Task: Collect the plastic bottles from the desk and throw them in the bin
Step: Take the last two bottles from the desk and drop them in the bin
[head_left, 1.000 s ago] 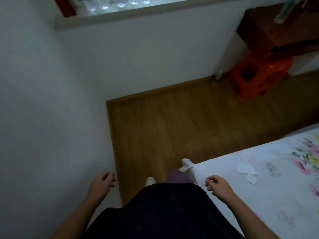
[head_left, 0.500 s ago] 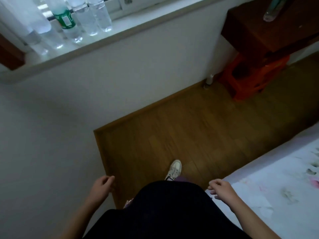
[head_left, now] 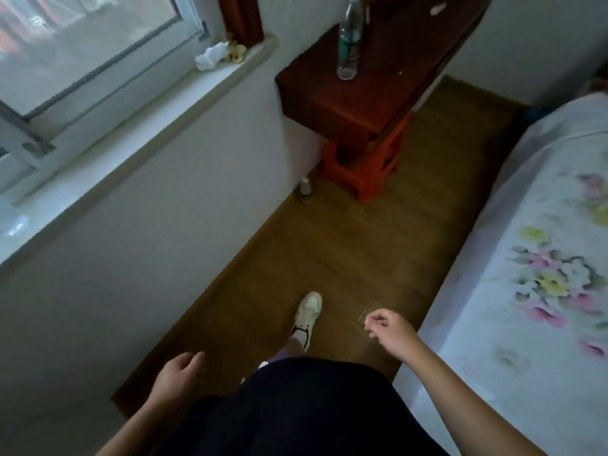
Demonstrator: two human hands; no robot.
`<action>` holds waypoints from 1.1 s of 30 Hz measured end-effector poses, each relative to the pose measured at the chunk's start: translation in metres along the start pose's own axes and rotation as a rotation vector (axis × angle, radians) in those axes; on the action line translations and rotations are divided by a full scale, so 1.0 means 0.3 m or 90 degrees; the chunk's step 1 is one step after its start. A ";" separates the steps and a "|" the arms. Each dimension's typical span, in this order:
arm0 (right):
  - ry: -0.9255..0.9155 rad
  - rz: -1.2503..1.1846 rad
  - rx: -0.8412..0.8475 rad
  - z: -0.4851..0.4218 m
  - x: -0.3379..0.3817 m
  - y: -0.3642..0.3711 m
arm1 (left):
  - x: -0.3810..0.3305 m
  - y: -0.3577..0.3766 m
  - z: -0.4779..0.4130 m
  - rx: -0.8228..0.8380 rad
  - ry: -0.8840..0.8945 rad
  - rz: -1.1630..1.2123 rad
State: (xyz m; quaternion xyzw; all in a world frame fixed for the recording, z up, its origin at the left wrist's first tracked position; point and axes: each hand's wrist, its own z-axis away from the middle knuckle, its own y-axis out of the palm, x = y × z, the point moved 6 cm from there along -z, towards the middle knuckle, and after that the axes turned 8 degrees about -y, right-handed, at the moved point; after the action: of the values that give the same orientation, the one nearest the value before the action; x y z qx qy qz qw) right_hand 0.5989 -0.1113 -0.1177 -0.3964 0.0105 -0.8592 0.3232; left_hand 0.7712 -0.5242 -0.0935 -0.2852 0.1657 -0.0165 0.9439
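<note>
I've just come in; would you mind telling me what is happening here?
A person is mid-step on the wooden floor, between the window wall and the bed, facing the dark desk. The left hand and the right hand hold nothing, fingers loosely curled. A clear plastic bottle stands upright on the desk, not yet picked up. An orange stool sits under the desk. No bin is in view.
</note>
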 end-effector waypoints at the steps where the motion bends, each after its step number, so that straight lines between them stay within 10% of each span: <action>1: 0.020 -0.009 -0.014 -0.011 -0.025 -0.044 | -0.083 0.020 -0.037 0.013 0.009 -0.013; 20: 0.264 -0.332 -0.482 0.031 -0.290 -0.618 | -1.787 0.782 -0.201 0.256 0.319 -0.411; 33: 0.136 -0.234 -0.360 -0.417 -0.169 -1.430 | -2.193 1.213 -0.136 0.217 0.283 -0.412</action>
State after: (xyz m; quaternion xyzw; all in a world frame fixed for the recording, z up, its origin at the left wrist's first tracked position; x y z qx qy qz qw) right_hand 0.3024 0.2268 -0.1200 -0.3733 0.2102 -0.9028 0.0379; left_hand 0.1135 -0.1588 -0.1236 -0.1517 0.2617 -0.4003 0.8650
